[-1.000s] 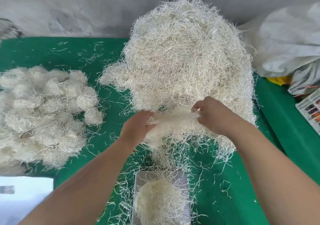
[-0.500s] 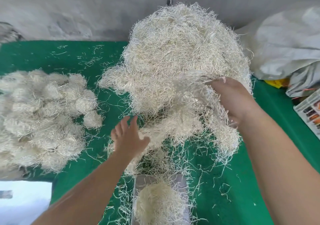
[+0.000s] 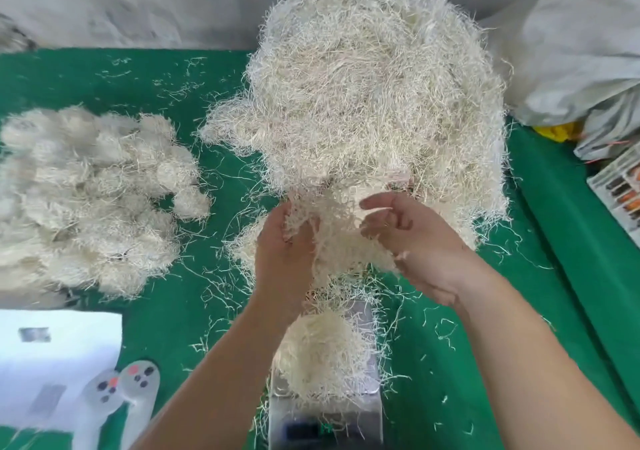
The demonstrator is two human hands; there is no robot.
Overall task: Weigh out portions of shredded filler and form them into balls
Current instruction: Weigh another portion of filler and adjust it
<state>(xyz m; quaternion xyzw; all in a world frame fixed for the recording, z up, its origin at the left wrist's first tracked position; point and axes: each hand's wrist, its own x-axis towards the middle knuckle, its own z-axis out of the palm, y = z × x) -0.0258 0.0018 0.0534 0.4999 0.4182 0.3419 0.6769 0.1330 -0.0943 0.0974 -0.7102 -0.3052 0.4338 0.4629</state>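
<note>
A big heap of pale shredded filler (image 3: 374, 103) rises at the back middle of the green table (image 3: 207, 311). Just in front of it, above the scale, my left hand (image 3: 282, 259) and my right hand (image 3: 419, 245) face each other with a loose clump of filler (image 3: 337, 231) between them. The left fingers are buried in the clump; the right fingers curl against its other side. Below them, a rounded portion of filler (image 3: 322, 352) sits on the metal scale (image 3: 363, 394) at the near edge. Its display is blurred. Several formed balls (image 3: 86, 200) are piled at the left.
Loose strands litter the green cloth around the scale. A white sack (image 3: 571, 44) lies at the back right, with a box of small coloured items (image 3: 620, 190) at the right edge. White paper (image 3: 52, 363) and grey paw-print slippers (image 3: 128, 390) show at the lower left.
My right hand came down out of the big heap and my left hand closed in from open. Both now meet on a clump above the scale. The camera tilted down slightly.
</note>
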